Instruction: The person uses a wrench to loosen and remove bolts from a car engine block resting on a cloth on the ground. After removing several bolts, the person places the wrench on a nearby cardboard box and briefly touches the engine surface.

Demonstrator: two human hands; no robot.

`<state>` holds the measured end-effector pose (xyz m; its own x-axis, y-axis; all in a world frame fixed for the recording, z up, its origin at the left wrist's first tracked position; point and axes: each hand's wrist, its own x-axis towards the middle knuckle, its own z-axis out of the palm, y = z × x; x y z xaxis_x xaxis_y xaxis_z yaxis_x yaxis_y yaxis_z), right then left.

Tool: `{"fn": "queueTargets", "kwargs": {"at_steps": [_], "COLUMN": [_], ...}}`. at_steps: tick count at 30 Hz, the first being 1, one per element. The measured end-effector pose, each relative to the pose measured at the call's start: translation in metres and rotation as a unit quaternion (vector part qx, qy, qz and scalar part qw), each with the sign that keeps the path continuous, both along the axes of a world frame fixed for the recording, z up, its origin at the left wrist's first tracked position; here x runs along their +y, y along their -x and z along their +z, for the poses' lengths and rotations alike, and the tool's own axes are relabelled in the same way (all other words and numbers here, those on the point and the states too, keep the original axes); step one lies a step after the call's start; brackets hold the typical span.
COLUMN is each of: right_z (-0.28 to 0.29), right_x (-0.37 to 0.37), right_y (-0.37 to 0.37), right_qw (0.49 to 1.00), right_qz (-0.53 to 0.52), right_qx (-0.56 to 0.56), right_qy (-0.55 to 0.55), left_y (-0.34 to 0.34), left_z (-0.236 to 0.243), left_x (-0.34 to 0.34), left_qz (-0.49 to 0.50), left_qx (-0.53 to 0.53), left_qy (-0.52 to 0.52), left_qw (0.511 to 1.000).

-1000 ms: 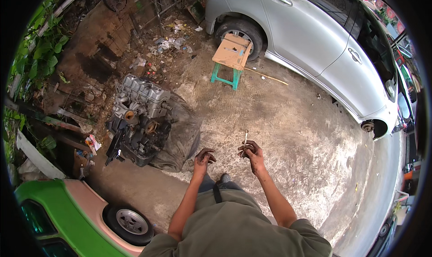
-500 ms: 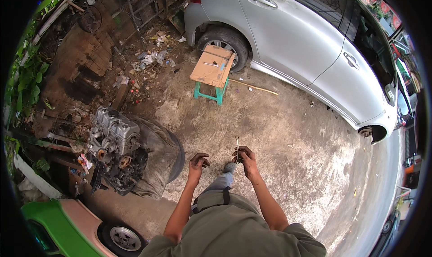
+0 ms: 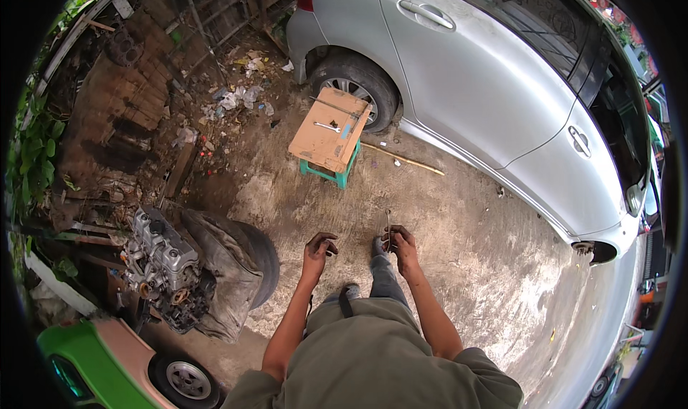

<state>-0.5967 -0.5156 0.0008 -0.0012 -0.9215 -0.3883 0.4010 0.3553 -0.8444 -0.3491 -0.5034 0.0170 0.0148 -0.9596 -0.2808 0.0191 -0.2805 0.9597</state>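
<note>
My right hand (image 3: pixel 403 247), its fingers darkened with grime, pinches a slim metal wrench (image 3: pixel 388 220) that stands nearly upright, ring end up. My left hand (image 3: pixel 318 250) hovers level with it to the left, fingers loosely curled and apart from the thumb; nothing shows in it. Ahead of both hands is a green plastic stool (image 3: pixel 343 174) topped with a brown board (image 3: pixel 315 145). On that board lie another wrench (image 3: pixel 327 127), a long dark rod (image 3: pixel 337 108) and a small dark piece.
A silver car (image 3: pixel 487 87) stands ahead and right, its front wheel off. On the left, an engine block (image 3: pixel 168 255) sits beside a cloth-draped tire (image 3: pixel 264 262). A thin stick (image 3: pixel 405 158) lies near the stool. Litter (image 3: pixel 240 97) covers the ground behind. A green vehicle (image 3: pixel 86 352) is lower left.
The view has shifted as I step forward; the stool now appears slightly nearer. My right hand still holds the wrench, and both hands keep about the same pose.
</note>
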Motion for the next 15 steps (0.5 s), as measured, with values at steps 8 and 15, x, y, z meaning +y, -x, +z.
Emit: {"fn": "queueTargets", "kwargs": {"at_steps": [8,15], "right_z": [-0.019,-0.018], "right_x": [-0.143,-0.253], "right_y": [0.031,0.034], "right_qw": [0.991,0.983], "right_qz": [0.124,0.183], "right_qx": [-0.017,-0.016], "right_qy": [0.052,0.000], "left_y": [0.042,0.060], "left_z": [-0.017,-0.025], "left_x": [-0.085,-0.161], "left_qz": [0.122,0.161], "left_qx": [0.027,0.034], "left_qy": [-0.058,-0.028], "left_qw": [0.990,0.986]}}
